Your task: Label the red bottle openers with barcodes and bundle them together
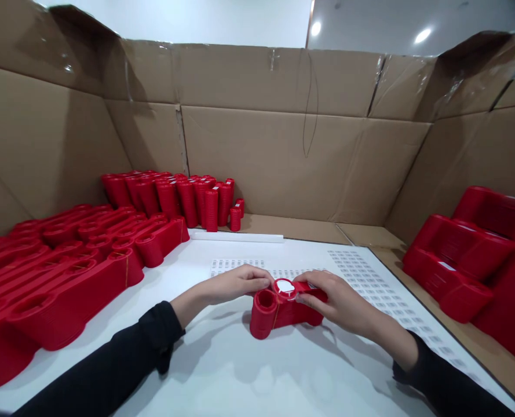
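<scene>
A red plastic piece [292, 314] made of stacked layers stands on the white tabletop in front of me, with an open round end at its left and a thin band around it. On its top lies a red ring with a white centre [285, 288]. My left hand [243, 282] touches the back left of the piece, fingers together. From the right, my right hand [329, 295] grips the piece and the ring's edge between thumb and fingers.
Rows of red stacks [66, 289] cover the left side, with upright red stacks [187, 200] behind them. More red pieces [461, 266] are piled at the right. Label sheets [370, 284] lie on the white table [248, 382]. Cardboard walls [257, 145] surround it.
</scene>
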Demonstrator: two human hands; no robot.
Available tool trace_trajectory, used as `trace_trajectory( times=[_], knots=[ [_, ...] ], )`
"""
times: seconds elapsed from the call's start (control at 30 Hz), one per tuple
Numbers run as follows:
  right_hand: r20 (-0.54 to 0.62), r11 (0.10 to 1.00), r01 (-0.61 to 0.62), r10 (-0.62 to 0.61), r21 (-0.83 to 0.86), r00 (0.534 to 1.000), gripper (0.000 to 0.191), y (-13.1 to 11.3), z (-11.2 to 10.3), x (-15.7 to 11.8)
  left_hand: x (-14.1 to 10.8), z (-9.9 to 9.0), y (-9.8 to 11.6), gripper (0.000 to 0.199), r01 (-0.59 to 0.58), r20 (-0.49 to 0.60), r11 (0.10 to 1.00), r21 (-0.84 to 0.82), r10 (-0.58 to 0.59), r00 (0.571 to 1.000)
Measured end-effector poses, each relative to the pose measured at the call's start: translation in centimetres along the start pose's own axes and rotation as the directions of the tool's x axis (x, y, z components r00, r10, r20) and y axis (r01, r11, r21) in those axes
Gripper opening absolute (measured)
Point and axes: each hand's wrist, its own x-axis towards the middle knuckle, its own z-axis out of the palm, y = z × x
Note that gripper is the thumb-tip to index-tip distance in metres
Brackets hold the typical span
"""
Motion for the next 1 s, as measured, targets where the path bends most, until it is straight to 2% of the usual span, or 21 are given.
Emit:
trace_trajectory(
  times=[0.07, 0.13, 0.23, 0.4, 0.53, 0.67, 0.73, 0.8, 0.9, 1.0],
  knots=[
    [0.034, 0.999, 0.035, -0.035, 0.004, 0.999, 0.016, 0.1, -0.3, 0.0, 0.4, -0.7, -0.5, 0.024, 0.06, 0.121, 0.996, -0.073, -0.05, 0.991],
    [0.06, 0.998, 0.058, -0.059, 0.015, 0.996, 0.015, 0.2, -0.5, 0.0, 1.1, -1.1, -0.9, 0.024, 0.084, 0.211, 0.994, -0.07, -0.068, 0.975],
    [0.086, 0.996, 0.077, -0.079, 0.035, 0.993, 0.013, 0.3, -0.8, 0.1, 2.2, -0.9, -1.1, 0.022, 0.057, 0.289, 0.998, -0.039, -0.044, 0.956],
    [0.116, 0.991, 0.115, -0.122, 0.066, 0.986, 0.013, 0.2, -0.8, -0.1, 2.9, 0.3, -1.3, 0.024, 0.07, 0.38, 0.993, -0.098, -0.028, 0.925],
    [0.109, 0.989, 0.122, -0.131, 0.084, 0.985, 0.013, 0.2, -0.7, -0.3, 2.3, 1.1, -1.4, 0.024, 0.03, 0.367, 0.991, -0.127, 0.019, 0.93],
    [0.103, 0.985, 0.16, -0.165, 0.06, 0.981, 0.01, 0.5, -0.6, -0.2, 2.2, 1.0, -1.0, 0.017, -0.047, 0.224, 0.982, -0.185, 0.089, 0.971],
    [0.09, 0.985, 0.169, -0.172, 0.044, 0.981, 0.013, 0.7, -0.6, -0.2, 2.2, 0.5, -0.4, 0.01, -0.096, 0.185, 0.993, -0.064, 0.107, 0.977],
    [0.077, 0.986, 0.162, -0.164, 0.027, 0.984, 0.016, 0.7, -0.6, -0.3, 2.1, -0.2, 0.6, 0.017, -0.144, 0.204, 0.977, 0.156, 0.111, 0.973],
    [0.071, 0.988, 0.152, -0.151, -0.006, 0.986, 0.018, 0.7, -0.4, -0.3, 1.5, -1.1, 2.4, 0.026, -0.194, 0.235, 0.874, 0.445, 0.095, 0.967],
    [0.069, 0.989, 0.133, -0.128, -0.058, 0.989, 0.02, 0.5, -0.1, -0.3, 0.7, -1.3, 3.9, 0.021, -0.152, 0.166, 0.762, 0.629, 0.06, 0.984]
  ],
)
